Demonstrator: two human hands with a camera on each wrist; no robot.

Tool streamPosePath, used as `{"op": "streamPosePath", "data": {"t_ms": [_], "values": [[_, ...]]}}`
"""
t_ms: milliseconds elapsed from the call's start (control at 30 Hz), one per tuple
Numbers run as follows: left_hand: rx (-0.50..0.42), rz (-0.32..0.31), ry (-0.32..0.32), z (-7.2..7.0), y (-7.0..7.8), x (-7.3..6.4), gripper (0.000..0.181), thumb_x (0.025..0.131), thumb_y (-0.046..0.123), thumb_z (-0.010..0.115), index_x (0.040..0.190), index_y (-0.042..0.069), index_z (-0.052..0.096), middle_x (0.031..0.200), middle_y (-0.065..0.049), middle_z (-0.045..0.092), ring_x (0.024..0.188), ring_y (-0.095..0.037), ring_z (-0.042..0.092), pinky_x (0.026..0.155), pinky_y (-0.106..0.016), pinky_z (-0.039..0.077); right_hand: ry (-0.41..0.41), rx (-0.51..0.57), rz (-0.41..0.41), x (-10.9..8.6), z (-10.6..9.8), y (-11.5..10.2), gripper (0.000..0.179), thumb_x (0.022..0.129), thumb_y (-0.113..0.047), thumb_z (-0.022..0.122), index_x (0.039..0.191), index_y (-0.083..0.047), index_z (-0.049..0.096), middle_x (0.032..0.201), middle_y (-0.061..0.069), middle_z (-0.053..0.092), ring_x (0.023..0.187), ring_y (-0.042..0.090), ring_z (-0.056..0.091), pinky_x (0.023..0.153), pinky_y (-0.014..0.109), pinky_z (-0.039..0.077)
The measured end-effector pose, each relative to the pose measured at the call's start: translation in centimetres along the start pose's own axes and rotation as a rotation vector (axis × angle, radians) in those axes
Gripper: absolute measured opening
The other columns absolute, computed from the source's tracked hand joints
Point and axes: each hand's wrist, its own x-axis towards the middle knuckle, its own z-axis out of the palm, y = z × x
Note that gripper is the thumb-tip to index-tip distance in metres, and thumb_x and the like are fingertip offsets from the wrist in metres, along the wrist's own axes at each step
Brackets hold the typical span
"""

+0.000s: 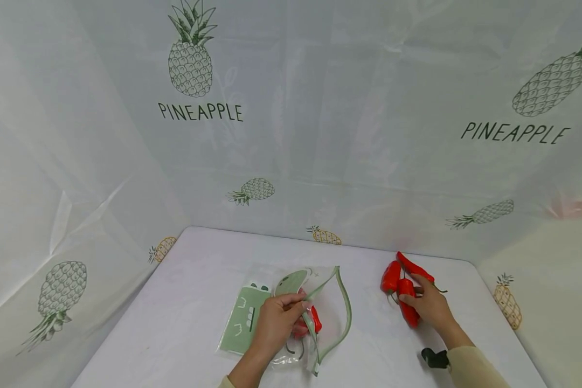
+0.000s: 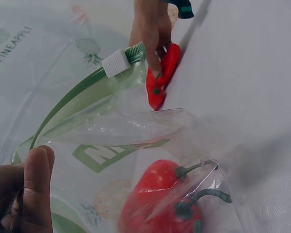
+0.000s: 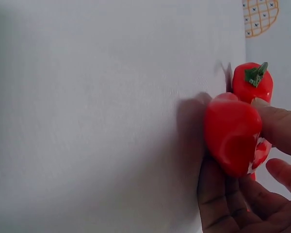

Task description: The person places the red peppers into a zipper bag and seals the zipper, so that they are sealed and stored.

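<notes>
My left hand (image 1: 275,323) pinches the green zip rim of a clear zip bag (image 1: 348,318), whose mouth gapes toward the right. A white slider (image 2: 116,63) sits on that rim. Inside the bag lie red peppers (image 2: 155,189) with green stems, seen through the plastic. Over on the right, my right hand (image 1: 432,308) holds a red pepper (image 1: 409,312) between thumb and fingers; the right wrist view shows its rounded red tip (image 3: 233,136). Two more red peppers are close by, one on the left (image 1: 390,276) and one behind (image 1: 414,267).
A flat green bag (image 1: 244,323) with a printed face lies left of the zip bag on the white table (image 1: 174,312). Pineapple-printed sheeting (image 1: 320,151) rises behind the table and at both sides. Something dark (image 1: 434,358) is at my right wrist.
</notes>
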Motion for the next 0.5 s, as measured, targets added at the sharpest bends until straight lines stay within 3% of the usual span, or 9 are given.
{"op": "streamPosePath", "data": {"t_ms": [500], "values": [[0.015,0.006,-0.004,0.1,0.0,0.0,0.027,0.097,0.015,0.077,0.118,-0.001,0.078,0.091,-0.014,0.078,0.061,-0.013,0.070,0.057,-0.031,0.065,0.042,0.053,-0.072,-2.5,-0.6,-1.1,0.081,0.099,-0.026,0.073,0.160,0.003,0.028,0.150,0.039,0.042,0.131,0.057,0.048,0.088,0.053,0.066]]}}
